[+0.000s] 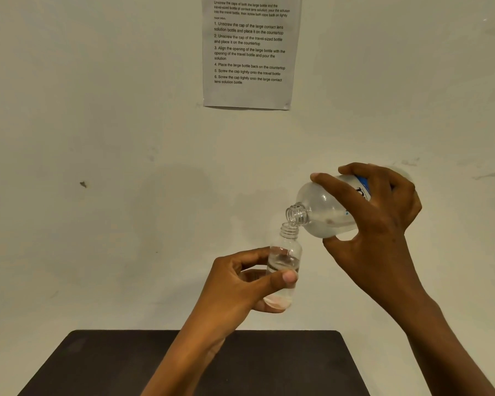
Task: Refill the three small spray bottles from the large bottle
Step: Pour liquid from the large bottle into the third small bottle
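head view: your right hand [383, 224] grips the tilted large clear bottle [323, 210] at 2 o'clock; left hand [235, 287] grips a roughly half-full small clear bottle [286, 252].

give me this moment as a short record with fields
left hand: grips small bottle, uncapped, near upright
right hand: grips large bottle, tipped, mouth just above small bottle's neck
small bottle level: partly full
table: dark, below both hands
sheet: printed steps, on wall

Printed instruction sheet [250, 52] on pale wall [97, 138], dark tabletop [126, 364] below
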`<state>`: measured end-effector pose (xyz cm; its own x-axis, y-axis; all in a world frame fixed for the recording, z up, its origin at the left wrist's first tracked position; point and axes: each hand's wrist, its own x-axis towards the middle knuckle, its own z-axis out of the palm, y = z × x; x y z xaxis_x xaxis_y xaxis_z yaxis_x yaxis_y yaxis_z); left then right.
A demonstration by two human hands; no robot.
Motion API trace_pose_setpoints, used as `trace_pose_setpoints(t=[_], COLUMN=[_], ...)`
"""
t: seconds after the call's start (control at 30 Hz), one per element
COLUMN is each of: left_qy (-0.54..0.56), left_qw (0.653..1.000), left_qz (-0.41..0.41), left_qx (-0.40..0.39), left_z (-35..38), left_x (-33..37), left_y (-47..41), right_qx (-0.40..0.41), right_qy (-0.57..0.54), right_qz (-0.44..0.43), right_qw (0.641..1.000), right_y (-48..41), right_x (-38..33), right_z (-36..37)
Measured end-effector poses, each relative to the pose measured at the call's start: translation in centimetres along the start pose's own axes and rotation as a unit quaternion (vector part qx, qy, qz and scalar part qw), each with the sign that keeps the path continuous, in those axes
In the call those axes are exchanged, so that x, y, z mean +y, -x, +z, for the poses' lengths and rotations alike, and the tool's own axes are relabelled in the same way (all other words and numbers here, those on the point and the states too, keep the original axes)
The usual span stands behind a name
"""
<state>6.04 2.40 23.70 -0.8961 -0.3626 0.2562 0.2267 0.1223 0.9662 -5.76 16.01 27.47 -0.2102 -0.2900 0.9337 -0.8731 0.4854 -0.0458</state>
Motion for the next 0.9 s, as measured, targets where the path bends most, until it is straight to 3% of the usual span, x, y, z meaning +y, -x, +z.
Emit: trace_pose_setpoints(t=[0.9], left_qy=[0.001], left_qw=[1.0], left_qz=[-0.002], left_qx=[-0.002], left_z=[0.01], left_x=[-0.16], left_y=[-0.17], right_qx=[-0.014], right_qy=[-0.003], right_qz=[0.002], right_qw=[1.0], right_y=[-0.03], right_x=[-0.06], right_z=[-0.1])
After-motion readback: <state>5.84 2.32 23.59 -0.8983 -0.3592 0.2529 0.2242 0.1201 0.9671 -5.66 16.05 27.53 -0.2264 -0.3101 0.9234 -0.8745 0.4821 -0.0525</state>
